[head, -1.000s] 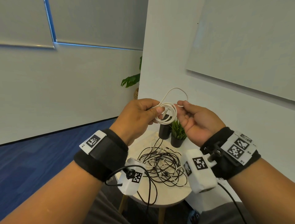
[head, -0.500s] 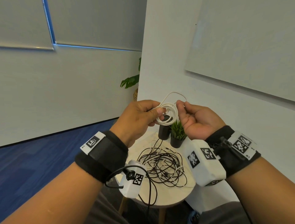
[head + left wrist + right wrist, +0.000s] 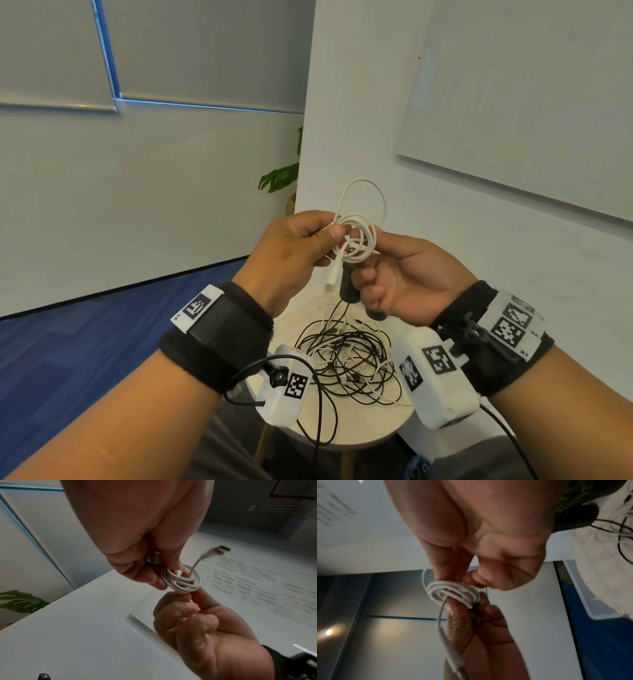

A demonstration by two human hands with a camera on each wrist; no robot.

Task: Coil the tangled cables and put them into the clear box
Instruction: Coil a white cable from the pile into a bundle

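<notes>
Two hands on one white cable, its coil nearly wound above the worktop.

The left hand (image 3: 294, 243) pinches the white cable (image 3: 358, 240) coil between thumb and fingers (image 3: 150, 577), with one plug tucked inside that grip; the right hand (image 3: 407, 277) holds the coil's opposite edge between thumb and forefinger, its other fingers curled. The coil hangs in the air between the two hands, its flat face turned roughly toward the head camera. A last loose loop rises above the coil, and the free plug end (image 3: 331, 282) dangles below it on the left hand's side, so the right hand looks better placed to wrap that tail. The tangled cables (image 3: 346, 363) lie on the round worktop (image 3: 373, 428) directly beneath. The clear box cannot be made out with any certainty.
</notes>
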